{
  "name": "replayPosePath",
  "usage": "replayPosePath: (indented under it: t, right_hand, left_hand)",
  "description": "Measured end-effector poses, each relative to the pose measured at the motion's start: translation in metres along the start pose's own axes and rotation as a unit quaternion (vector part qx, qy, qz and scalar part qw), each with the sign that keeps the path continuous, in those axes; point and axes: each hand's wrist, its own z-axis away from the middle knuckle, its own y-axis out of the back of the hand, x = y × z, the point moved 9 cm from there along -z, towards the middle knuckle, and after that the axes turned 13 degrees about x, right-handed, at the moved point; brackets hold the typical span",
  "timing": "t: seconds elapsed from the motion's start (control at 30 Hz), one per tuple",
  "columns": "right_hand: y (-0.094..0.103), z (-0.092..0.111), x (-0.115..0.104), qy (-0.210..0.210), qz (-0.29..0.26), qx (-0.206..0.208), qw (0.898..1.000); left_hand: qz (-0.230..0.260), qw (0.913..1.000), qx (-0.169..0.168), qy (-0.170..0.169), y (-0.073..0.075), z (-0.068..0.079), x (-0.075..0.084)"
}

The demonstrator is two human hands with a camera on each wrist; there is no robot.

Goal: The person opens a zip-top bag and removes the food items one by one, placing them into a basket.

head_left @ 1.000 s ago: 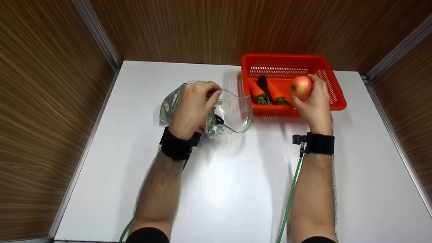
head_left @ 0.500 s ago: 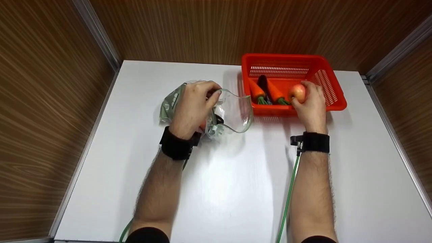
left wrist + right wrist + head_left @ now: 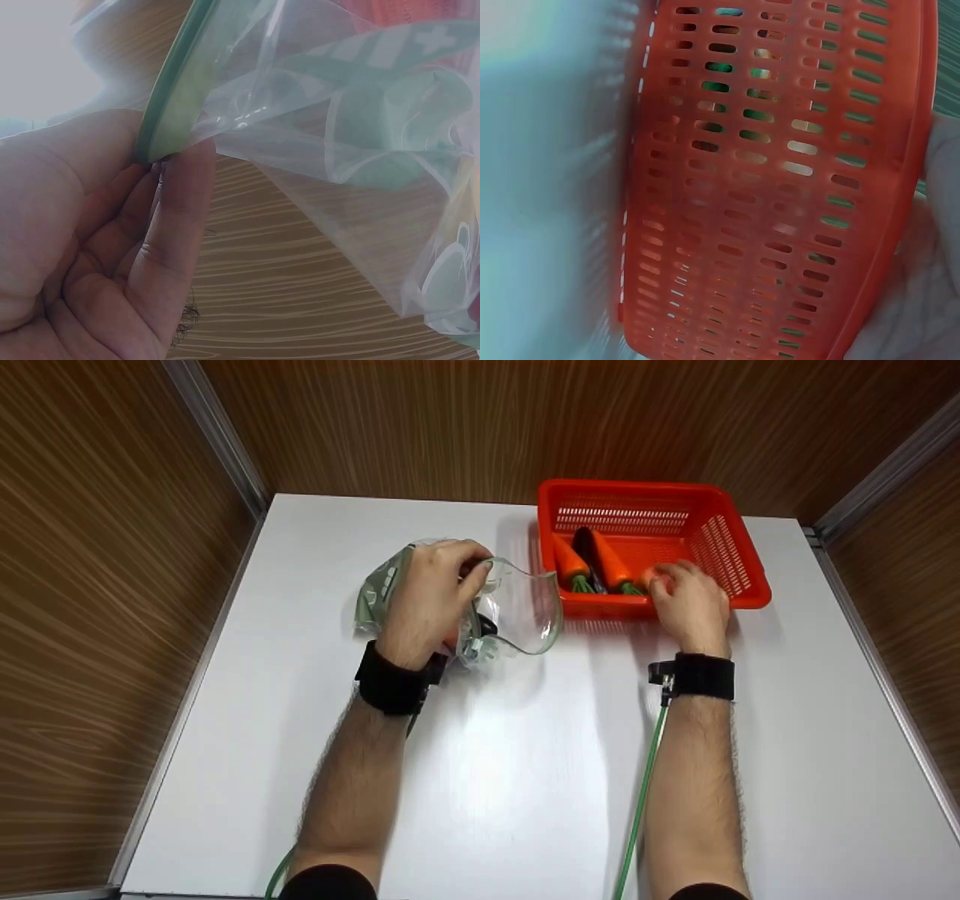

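My left hand (image 3: pixel 431 596) pinches the rim of a clear plastic bag (image 3: pixel 525 611) with green print. In the left wrist view, its green edge strip (image 3: pixel 174 82) sits between thumb and finger. The bag's mouth gapes toward the basket; a dark item (image 3: pixel 486 625) and something reddish show inside. My right hand (image 3: pixel 691 607) reaches over the near rim of the red basket (image 3: pixel 634 486), its fingers curled about an apple (image 3: pixel 645 577) low inside. Most of the apple is covered by the hand. The right wrist view shows mainly the basket's slotted wall (image 3: pixel 765 187).
Two carrots (image 3: pixel 571 559) with green tops lie in the basket's left part, a dark eggplant (image 3: pixel 583 541) between them. The white table (image 3: pixel 510 780) has wood-grain panels (image 3: pixel 420 427) behind and at both sides. Green cables (image 3: pixel 641 810) trail from the wrist cameras.
My right hand has lowered the apple into the basket, moving it down and slightly left toward the carrots. The left hand and the bag have stayed in place.
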Motion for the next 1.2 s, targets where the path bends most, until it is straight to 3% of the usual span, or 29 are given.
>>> replayPosePath:
  t: [0.2,0.43,0.6,0.8,1.2]
  right_hand:
    - [-0.002,0.0,-0.001,0.008,0.009,-0.019,1.0]
    - [0.005,0.001,-0.006,-0.003,-0.017,0.002,1.0]
    - [0.02,0.005,-0.023,0.007,-0.074,0.024,0.997]
    - [0.034,0.013,-0.052,0.053,-0.117,0.046,0.991]
    - [0.039,0.038,-0.105,0.103,-0.145,-0.024,0.984]
  left_hand:
    - [0.002,1.0,-0.001,0.004,0.0,0.0,-0.002]
    - [-0.002,1.0,0.001,0.003,0.0,0.001,-0.002]
    - [-0.002,1.0,0.0,0.002,0.0,0.0,-0.002]
    - [-0.001,1.0,-0.001,0.004,0.0,0.0,-0.002]
    - [0.005,1.0,-0.004,0.007,-0.001,0.0,-0.004]
